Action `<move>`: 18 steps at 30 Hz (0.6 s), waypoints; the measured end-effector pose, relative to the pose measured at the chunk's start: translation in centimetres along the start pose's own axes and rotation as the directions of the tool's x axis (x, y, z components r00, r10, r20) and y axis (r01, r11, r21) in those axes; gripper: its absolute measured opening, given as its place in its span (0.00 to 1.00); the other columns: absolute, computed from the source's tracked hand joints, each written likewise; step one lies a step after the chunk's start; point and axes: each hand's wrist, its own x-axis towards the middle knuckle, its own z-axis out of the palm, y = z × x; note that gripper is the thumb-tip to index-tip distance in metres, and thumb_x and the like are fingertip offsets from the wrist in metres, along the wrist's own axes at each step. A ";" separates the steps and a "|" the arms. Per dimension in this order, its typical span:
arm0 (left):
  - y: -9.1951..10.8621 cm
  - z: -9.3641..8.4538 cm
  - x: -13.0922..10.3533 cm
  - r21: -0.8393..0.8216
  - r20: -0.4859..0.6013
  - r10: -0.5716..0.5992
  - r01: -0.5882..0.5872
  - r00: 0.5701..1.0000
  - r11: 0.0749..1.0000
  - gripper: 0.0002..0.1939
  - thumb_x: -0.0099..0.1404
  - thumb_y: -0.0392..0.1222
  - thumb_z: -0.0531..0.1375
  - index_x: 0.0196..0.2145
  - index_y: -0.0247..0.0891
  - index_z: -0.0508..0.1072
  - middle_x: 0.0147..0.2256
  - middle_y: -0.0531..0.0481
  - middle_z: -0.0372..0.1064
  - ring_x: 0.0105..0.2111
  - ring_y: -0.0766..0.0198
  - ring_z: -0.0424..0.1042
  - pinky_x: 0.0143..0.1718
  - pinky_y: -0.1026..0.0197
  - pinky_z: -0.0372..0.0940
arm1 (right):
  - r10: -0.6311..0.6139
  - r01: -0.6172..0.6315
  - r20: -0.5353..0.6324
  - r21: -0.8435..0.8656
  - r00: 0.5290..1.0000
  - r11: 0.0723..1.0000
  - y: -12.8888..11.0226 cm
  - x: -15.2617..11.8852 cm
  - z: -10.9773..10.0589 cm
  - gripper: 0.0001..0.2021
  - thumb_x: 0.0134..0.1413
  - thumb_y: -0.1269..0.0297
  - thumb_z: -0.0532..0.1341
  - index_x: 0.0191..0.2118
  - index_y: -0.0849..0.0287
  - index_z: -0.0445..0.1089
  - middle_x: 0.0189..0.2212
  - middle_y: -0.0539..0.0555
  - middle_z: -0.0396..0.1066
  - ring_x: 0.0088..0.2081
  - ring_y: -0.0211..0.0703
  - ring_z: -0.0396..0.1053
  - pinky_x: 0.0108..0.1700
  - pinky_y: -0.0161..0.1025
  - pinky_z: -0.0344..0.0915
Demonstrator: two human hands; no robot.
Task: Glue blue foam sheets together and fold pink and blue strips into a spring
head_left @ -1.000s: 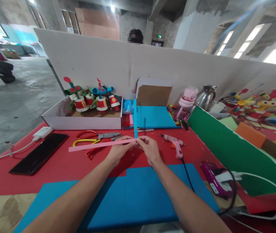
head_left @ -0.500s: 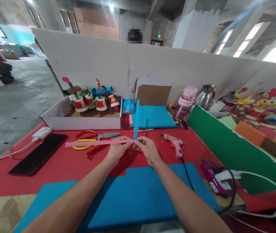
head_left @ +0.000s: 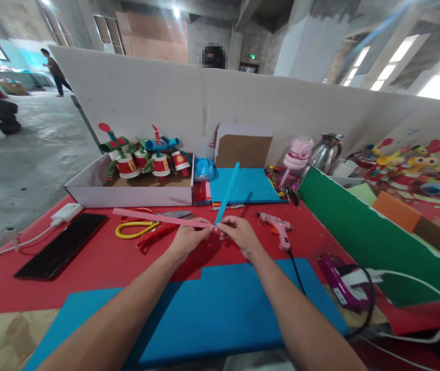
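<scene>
Two paper strips meet at one end between my hands, above the red table cover. From there the pink strip (head_left: 158, 218) reaches out to the left, over the scissors, and the blue strip (head_left: 228, 193) slants up and away to the right. My left hand (head_left: 190, 239) pinches the pink strip near the joined end. Close beside it, my right hand (head_left: 240, 235) has its fingers closed on the joined end, at the foot of the blue strip. Exactly how the strips overlap is hidden by the fingertips.
Yellow-handled scissors (head_left: 137, 230) and a black phone (head_left: 61, 246) lie left. A pink glue gun (head_left: 281, 230) lies right, near a purple power strip (head_left: 341, 286). Behind stand a white box (head_left: 135, 196) of paper-cup figures and a green panel (head_left: 367, 237). A person walks far left.
The strips have turned clockwise: the pink strip's free end has risen, and the blue strip's top has swung right. A walking person has appeared at the far left.
</scene>
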 end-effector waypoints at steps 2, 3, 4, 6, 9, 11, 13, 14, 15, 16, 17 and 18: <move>-0.1 0.0 0.1 -0.010 0.005 -0.015 0.015 1.000 1.000 0.08 0.47 0.44 0.64 0.23 0.36 0.73 0.20 0.53 0.67 0.23 0.66 0.65 0.26 0.65 0.60 | 0.029 -0.029 0.037 0.004 0.999 1.000 0.0 -0.1 -0.1 0.14 0.33 0.56 0.71 0.23 0.60 0.70 0.16 0.47 0.70 0.19 0.34 0.67 0.22 0.30 0.62; -0.1 0.0 0.1 -0.025 0.009 -0.029 0.029 1.000 0.999 0.09 0.47 0.44 0.65 0.23 0.36 0.73 0.20 0.53 0.67 0.22 0.66 0.65 0.26 0.65 0.60 | 0.047 -0.047 0.049 0.007 0.998 0.999 0.0 -0.1 0.0 0.14 0.32 0.56 0.71 0.22 0.60 0.70 0.16 0.48 0.70 0.19 0.34 0.68 0.22 0.30 0.62; -0.1 0.0 0.2 -0.046 0.017 -0.042 0.043 0.999 0.998 0.09 0.46 0.44 0.65 0.23 0.35 0.73 0.19 0.53 0.67 0.22 0.66 0.65 0.25 0.65 0.60 | 0.065 -0.066 0.053 0.015 0.996 0.998 0.1 -0.1 0.1 0.14 0.32 0.57 0.71 0.23 0.61 0.70 0.16 0.48 0.71 0.19 0.35 0.68 0.22 0.30 0.62; -0.1 0.0 0.3 -0.102 0.034 -0.048 0.052 0.998 0.993 0.10 0.46 0.45 0.66 0.22 0.35 0.73 0.20 0.53 0.67 0.21 0.67 0.64 0.25 0.65 0.60 | 0.096 -0.098 0.035 0.050 0.995 0.994 0.3 -0.1 0.4 0.15 0.30 0.58 0.72 0.23 0.61 0.71 0.17 0.50 0.71 0.20 0.35 0.69 0.22 0.31 0.63; -0.2 0.1 0.3 -0.212 0.052 -0.025 0.036 0.998 0.977 0.14 0.47 0.48 0.67 0.24 0.34 0.73 0.21 0.53 0.68 0.22 0.68 0.64 0.25 0.65 0.60 | 0.089 -0.082 -0.049 0.139 0.995 0.987 0.4 -0.1 1.0 0.14 0.30 0.59 0.72 0.24 0.62 0.72 0.19 0.50 0.72 0.21 0.35 0.69 0.26 0.33 0.67; -0.3 0.2 0.3 -0.286 0.058 -0.042 0.057 0.997 0.957 0.16 0.48 0.51 0.67 0.26 0.34 0.72 0.21 0.52 0.68 0.22 0.68 0.64 0.25 0.65 0.61 | 0.058 -0.040 -0.101 0.175 0.993 0.984 0.4 -0.1 1.5 0.14 0.30 0.58 0.72 0.23 0.62 0.73 0.19 0.50 0.72 0.21 0.35 0.69 0.29 0.35 0.69; -0.5 0.3 0.3 -0.333 0.068 -0.065 0.084 0.996 0.939 0.17 0.48 0.51 0.67 0.27 0.34 0.72 0.22 0.51 0.69 0.22 0.69 0.65 0.24 0.65 0.61 | 0.035 -0.011 -0.124 0.188 0.992 0.982 0.5 -0.1 1.8 0.14 0.30 0.58 0.72 0.23 0.62 0.73 0.19 0.50 0.72 0.21 0.35 0.69 0.30 0.36 0.70; -0.6 0.3 0.3 -0.343 0.077 -0.071 0.093 0.994 0.935 0.17 0.47 0.51 0.68 0.27 0.34 0.73 0.22 0.51 0.69 0.22 0.69 0.65 0.23 0.66 0.61 | 0.027 -0.002 -0.129 0.193 0.991 0.981 0.5 -0.1 1.9 0.14 0.30 0.57 0.72 0.23 0.61 0.73 0.19 0.50 0.72 0.21 0.36 0.69 0.31 0.36 0.70; -0.7 0.4 0.4 -0.346 0.087 -0.075 0.101 0.993 0.933 0.17 0.47 0.50 0.68 0.27 0.33 0.73 0.23 0.50 0.70 0.22 0.69 0.65 0.23 0.66 0.61 | 0.018 0.009 -0.135 0.198 0.991 0.980 0.6 -0.1 2.0 0.14 0.30 0.57 0.72 0.23 0.61 0.73 0.19 0.50 0.72 0.22 0.36 0.69 0.31 0.36 0.70; -0.8 0.4 0.4 -0.345 0.094 -0.079 0.107 0.992 0.932 0.17 0.46 0.50 0.69 0.27 0.33 0.73 0.24 0.49 0.71 0.22 0.69 0.65 0.23 0.66 0.61 | 0.009 0.020 -0.141 0.202 0.990 0.979 0.7 -0.2 2.0 0.14 0.31 0.57 0.72 0.23 0.61 0.73 0.19 0.50 0.72 0.22 0.36 0.69 0.31 0.36 0.70; -0.9 0.4 0.4 -0.343 0.098 -0.084 0.113 0.992 0.933 0.17 0.46 0.49 0.69 0.27 0.33 0.74 0.24 0.49 0.71 0.22 0.69 0.65 0.23 0.66 0.61 | -0.002 0.031 -0.143 0.201 0.990 0.979 0.8 -0.2 2.0 0.14 0.31 0.57 0.72 0.23 0.61 0.73 0.19 0.50 0.72 0.22 0.36 0.69 0.32 0.36 0.70; -0.9 0.4 0.4 -0.340 0.099 -0.088 0.117 0.991 0.933 0.17 0.46 0.49 0.69 0.26 0.33 0.74 0.24 0.49 0.71 0.22 0.69 0.65 0.23 0.67 0.61 | -0.013 0.041 -0.142 0.198 0.990 0.979 0.9 -0.2 2.0 0.14 0.31 0.56 0.71 0.23 0.61 0.73 0.19 0.50 0.72 0.22 0.36 0.70 0.32 0.37 0.70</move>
